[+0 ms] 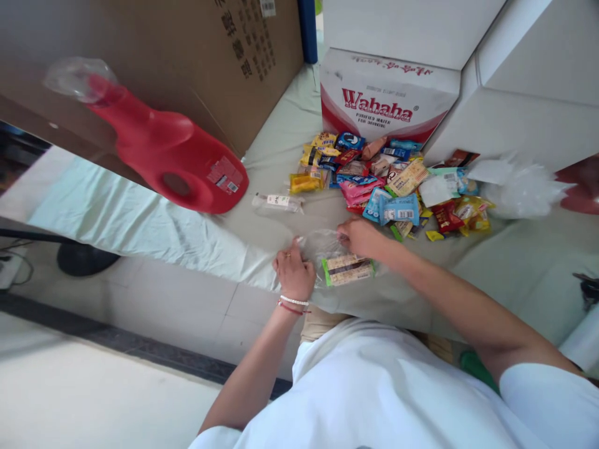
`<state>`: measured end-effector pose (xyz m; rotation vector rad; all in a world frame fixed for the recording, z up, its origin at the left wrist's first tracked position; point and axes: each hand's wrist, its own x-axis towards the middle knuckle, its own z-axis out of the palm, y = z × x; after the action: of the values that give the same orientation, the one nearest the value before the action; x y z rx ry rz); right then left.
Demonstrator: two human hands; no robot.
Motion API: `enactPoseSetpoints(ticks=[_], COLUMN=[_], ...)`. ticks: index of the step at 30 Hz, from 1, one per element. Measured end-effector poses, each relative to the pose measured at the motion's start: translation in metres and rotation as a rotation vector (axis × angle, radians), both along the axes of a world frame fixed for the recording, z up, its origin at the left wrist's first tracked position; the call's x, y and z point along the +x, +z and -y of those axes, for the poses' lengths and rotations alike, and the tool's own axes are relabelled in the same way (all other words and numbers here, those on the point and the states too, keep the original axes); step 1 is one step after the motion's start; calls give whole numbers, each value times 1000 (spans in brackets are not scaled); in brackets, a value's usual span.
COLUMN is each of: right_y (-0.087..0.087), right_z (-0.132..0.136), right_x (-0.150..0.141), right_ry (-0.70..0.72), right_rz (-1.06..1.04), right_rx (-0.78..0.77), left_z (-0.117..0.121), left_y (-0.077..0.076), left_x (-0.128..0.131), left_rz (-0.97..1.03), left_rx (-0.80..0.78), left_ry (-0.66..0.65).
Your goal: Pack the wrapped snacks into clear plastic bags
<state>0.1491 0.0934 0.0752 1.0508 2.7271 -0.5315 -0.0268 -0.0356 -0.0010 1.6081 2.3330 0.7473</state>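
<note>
A clear plastic bag [322, 242] lies near the front edge of the cloth-covered surface. Inside or under its film sits a wrapped snack bar [349, 270] with green ends and a dark middle stripe. My left hand [294, 272], with bracelets at the wrist, has its fingers closed on the bag's left side. The fingers of my right hand [359, 238] pinch the bag's upper right edge. Just beyond, a small clear packet with a white label [277, 200] rests on the cloth. A pile of wrapped snacks [360, 167] spreads behind my right hand.
A red jug-shaped bottle [180, 149] stands at the left against a big brown carton [187, 56]. At the back is a white and red Wahaba box [388, 93]. Bunched clear plastic bags [519, 190] lie on the right. The cloth's front edge [224, 265] drops toward the floor.
</note>
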Motion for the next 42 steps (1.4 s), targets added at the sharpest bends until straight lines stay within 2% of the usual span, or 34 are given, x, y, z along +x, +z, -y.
enactPoseSetpoints(ticks=[2,5,7,9,11,14,17,20,23,25,27,29,31,33,37,39,42], right_y=[10,18,14,4,-7,-17,-18,-17,-19,-22,-26,-25,-18,-6,20,23,15], right_z=[13,44,61,72,75,76,77,75,70,67,66,68,70,71,68,67,66], right_x=[9,30,45,56,63,65,65,68,79,88,96,101,103,101,74,53,25], right_ry=[71,256,356,382,359,317,283,261,181,-21,-244,-342,-353,-363,-409,-358,-227], right_rz=[-28,-76,-95,-93,-94,-152,-193,-255,-463,-541,-439,-243,-135,-128,-78,-72,-133], right_rx=[2,15,41,77,99,66,14,-46,-145,-86,47,119,135,131,-42,-114,-151], left_z=[-2,-4,-2,5,14,25,24,14,12,16,23,29,32,34,32,30,27], left_y=[2,5,7,11,19,37,53,53,44,40,39,41,42,42,37,33,30], left_x=[0,-2,-7,-17,-28,-33,-9,31,62,73,76,77,77,78,81,81,71], left_rz=[-44,-110,-115,-70,66,431,771,890,604,312,75,-74,-139,-164,-185,-166,-46], left_rx=[-40,-48,-32,-10,-10,-76,-157,-168,-72,-48,-73,-109,-127,-110,-18,-5,-2], left_ry=[-30,-58,-73,-98,-89,-6,-15,-116,-279,-421,-523,-566,-587,-590,-599,-622,-652])
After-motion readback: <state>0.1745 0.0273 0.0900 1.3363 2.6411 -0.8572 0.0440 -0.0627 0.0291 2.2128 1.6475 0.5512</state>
